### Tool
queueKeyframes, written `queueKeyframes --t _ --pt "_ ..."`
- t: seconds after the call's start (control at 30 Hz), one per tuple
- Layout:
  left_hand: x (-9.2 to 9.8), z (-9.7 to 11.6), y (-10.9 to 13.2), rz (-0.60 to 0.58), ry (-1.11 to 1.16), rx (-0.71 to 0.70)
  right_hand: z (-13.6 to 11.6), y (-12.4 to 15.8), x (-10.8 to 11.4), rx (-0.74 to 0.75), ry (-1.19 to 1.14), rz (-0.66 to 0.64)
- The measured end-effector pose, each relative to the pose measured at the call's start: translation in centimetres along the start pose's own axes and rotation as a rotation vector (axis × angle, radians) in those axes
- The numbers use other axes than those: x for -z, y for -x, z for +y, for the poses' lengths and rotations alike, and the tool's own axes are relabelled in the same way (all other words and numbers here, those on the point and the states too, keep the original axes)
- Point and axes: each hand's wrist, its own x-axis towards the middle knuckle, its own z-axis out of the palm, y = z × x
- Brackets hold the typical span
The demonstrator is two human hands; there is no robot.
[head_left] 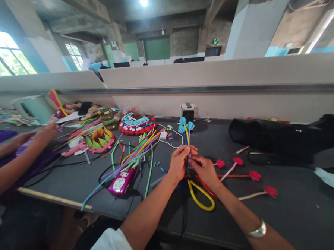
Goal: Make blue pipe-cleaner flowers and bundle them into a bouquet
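Upright in front of me is a small bunch of blue craft flowers [185, 125] on yellow, blue and purple fuzzy stems. My left hand [180, 162] is closed around the stems just below the blooms. Lower down, my right hand [206, 170] pinches at the same stems; its fingertips partly hide what they grip. A yellow pipe-cleaner loop [202, 205] hangs below both hands, and whether it joins the bunch is unclear. Red flowers [254, 176] on pale and orange stems lie to the right of my right hand.
Left of my hands, many coloured pipe cleaners [140, 150] lie across a purple box [122, 182]. Behind are a pompom-trimmed piece [136, 123], a glass jar [107, 118] and a white charger [163, 135]. A black bag [285, 139] lies right. A co-worker's hands [45, 133] work at far left.
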Motion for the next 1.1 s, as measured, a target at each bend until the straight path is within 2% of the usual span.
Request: queueKeyframes --t 0.4,0.73,1.1 --pt "0.5 -0.4 -0.2 0.025 0.083 0.033 0.3 0.1 0.1 -0.073 -0.027 -0.056" --pt "0.3 -0.3 -0.2 0.062 0.048 0.04 0.7 0.2 0.0 -0.112 -0.046 -0.116" --pt "0.5 0.0 -0.5 0.086 0.085 0.02 -0.5 0.9 -0.7 -0.217 -0.121 -0.108"
